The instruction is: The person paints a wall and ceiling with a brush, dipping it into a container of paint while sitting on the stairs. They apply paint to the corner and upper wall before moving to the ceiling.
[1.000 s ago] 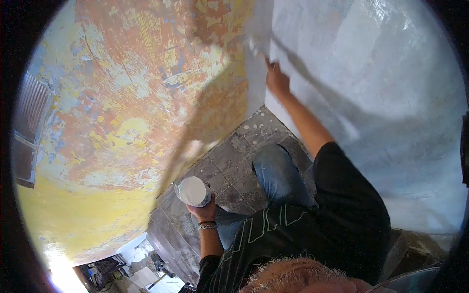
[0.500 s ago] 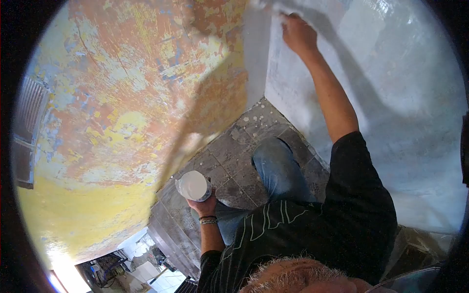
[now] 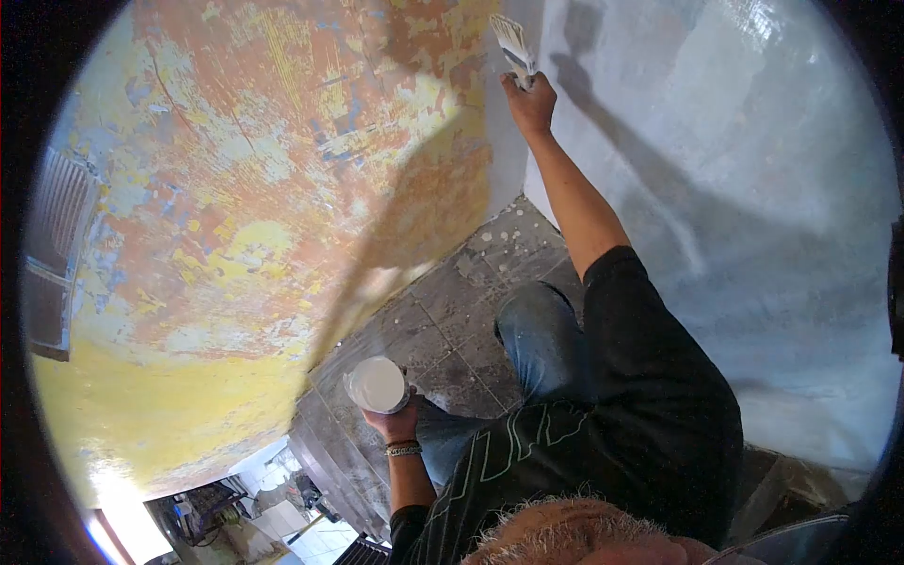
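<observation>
My right hand (image 3: 532, 105) is raised at the corner between two walls, closed round the handle of a paintbrush (image 3: 511, 41). The brush points up and its pale bristles overlap the whitish strip beside the corner. Low on the left, my left hand (image 3: 395, 422) wraps round a tub of white paint (image 3: 379, 383), held upright with its mouth facing me. Paint coats the tub's rim.
On the left stands a patchy orange and yellow wall (image 3: 254, 188) with flaking paint. A grey-white wall (image 3: 734, 188) rises on the right. Between them lies a dark tiled floor (image 3: 443, 325) with white splashes. Assorted things (image 3: 202, 518) are at the lower left.
My right hand has come down and left toward the corner, and the brush now shows clearly. The left hand with the tub sits slightly lower in view.
</observation>
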{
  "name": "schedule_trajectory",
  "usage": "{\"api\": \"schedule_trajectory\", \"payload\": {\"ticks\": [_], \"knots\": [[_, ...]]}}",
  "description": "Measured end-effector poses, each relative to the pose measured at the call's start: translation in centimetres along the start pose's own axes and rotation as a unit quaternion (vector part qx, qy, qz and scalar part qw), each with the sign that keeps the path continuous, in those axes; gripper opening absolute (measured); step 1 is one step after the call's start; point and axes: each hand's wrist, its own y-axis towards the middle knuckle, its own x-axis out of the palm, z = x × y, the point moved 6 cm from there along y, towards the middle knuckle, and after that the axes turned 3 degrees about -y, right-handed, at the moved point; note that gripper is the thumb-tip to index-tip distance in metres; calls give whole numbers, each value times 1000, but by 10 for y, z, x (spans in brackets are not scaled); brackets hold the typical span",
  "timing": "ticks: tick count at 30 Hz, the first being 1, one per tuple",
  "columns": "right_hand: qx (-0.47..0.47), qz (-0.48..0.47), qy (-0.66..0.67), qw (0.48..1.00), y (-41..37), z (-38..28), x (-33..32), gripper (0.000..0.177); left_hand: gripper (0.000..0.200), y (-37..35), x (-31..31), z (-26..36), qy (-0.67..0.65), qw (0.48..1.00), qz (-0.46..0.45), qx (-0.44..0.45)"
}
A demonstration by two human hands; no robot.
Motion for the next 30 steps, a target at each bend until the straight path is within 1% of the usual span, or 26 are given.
{"api": "schedule_trajectory", "payload": {"ticks": [2,3,5,9,11,14,18,21,23,24,26,30], "knots": [[-59,20,24,998,6,-7,8,30,55,-4,-4,3,-5,999,32,12],[-59,18,27,998,5,-11,9,30,55,-5,-4,3,-6,999,33,14],[-58,7,-29,998,6,-15,7,27,55,-9,-7,5,0,996,69,50],[-81,-8,-31,996,7,-20,10,23,55,-6,-10,5,-9,994,67,80],[-86,-10,-61,994,9,-21,10,20,55,-8,-4,1,-4,999,24,45],[-106,-20,-82,991,11,-23,9,19,56,-3,-3,0,-19,998,36,52],[-104,-26,-106,989,10,-27,7,20,55,-1,-1,-2,-32,998,40,41],[-85,-25,-134,987,12,-28,9,22,54,-4,7,-3,-45,997,49,39],[-25,-53,-128,990,14,-19,13,22,54,-5,7,-1,-42,997,47,41],[-25,-54,-127,990,15,-17,13,22,54,-5,3,0,-42,997,48,42],[-33,-66,-144,987,16,-18,12,23,56,-3,-5,3,2,998,30,55],[-56,-53,-171,982,13,-28,9,24,56,-4,0,2,-21,998,20,48]]}}
